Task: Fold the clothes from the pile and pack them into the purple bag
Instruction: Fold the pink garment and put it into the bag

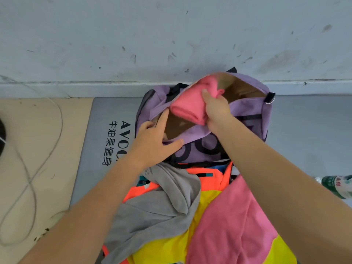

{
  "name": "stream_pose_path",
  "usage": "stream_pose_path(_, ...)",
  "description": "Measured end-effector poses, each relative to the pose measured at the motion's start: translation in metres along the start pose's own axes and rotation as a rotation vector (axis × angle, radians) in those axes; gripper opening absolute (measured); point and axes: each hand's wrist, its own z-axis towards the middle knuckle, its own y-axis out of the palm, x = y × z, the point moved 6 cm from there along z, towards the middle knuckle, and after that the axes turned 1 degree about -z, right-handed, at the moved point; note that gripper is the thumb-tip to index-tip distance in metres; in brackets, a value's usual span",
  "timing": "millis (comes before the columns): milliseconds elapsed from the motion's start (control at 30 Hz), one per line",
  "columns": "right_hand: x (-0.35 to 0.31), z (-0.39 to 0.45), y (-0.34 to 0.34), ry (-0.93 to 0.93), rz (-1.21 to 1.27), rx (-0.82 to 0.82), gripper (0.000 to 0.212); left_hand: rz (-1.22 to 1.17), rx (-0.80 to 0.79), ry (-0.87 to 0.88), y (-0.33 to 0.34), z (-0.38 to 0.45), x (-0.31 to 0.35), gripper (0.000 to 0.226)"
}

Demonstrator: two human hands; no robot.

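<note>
R hand (pixel 216 107) clamps folded pink garment (pixel 187 107) over purple bag (pixel 247 109); L hand (pixel 154 140) fingers pinch rim open. Risk: fold unrolls if rim slips.

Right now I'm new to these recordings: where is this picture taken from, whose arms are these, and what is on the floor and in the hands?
The single picture comes from a camera worn on a person's head, looking down at their own bare arms. The right hand grips a folded pink garment at the mouth of the purple bag. The left hand holds the bag's near edge open. In front lies the pile of clothes: grey, orange, yellow and pink. Everything sits on a grey mat by a wall; a bottle lies at the right.
</note>
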Motion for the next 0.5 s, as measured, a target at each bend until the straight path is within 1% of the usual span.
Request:
stream_pose_path(33,0.000,0.000,0.006,-0.037,0.087,0.030,0.048,0.006,-0.008,-0.011,0.001,-0.002,-0.001,0.099)
stream_pose_path(67,0.004,0.001,0.012,-0.069,0.110,0.034,0.047,0.015,-0.015,-0.022,0.003,-0.004,-0.003,0.100)
stream_pose_path(100,0.008,0.000,0.018,-0.093,0.049,0.017,0.046,0.025,-0.015,-0.036,0.003,-0.006,-0.005,0.100)
stream_pose_path(167,0.024,0.004,0.024,-0.104,-0.267,-0.076,0.045,0.049,-0.007,-0.074,0.003,-0.008,-0.011,0.098)
stream_pose_path(267,0.047,0.004,0.023,-0.089,-0.955,-0.274,0.048,0.110,-0.038,-0.147,0.006,-0.007,-0.024,0.090)
stream_pose_path(300,0.053,0.004,0.020,-0.082,-1.106,-0.309,0.050,0.119,-0.044,-0.166,0.008,-0.005,-0.027,0.087)
stream_pose_path(333,0.056,0.005,0.017,-0.072,-1.193,-0.310,0.051,0.117,-0.036,-0.176,0.008,-0.002,-0.028,0.085)
stream_pose_path(400,0.060,0.008,0.009,-0.021,-1.238,-0.244,0.048,0.088,0.023,-0.151,0.007,0.002,-0.022,0.084)
stream_pose_path(467,0.063,0.013,-0.001,0.051,-1.127,-0.110,0.049,0.067,0.124,-0.051,0.000,0.002,-0.011,0.082)
stream_pose_path(500,0.063,0.014,-0.002,0.053,-1.024,-0.056,0.055,0.047,0.178,0.012,-0.003,0.001,-0.007,0.078)
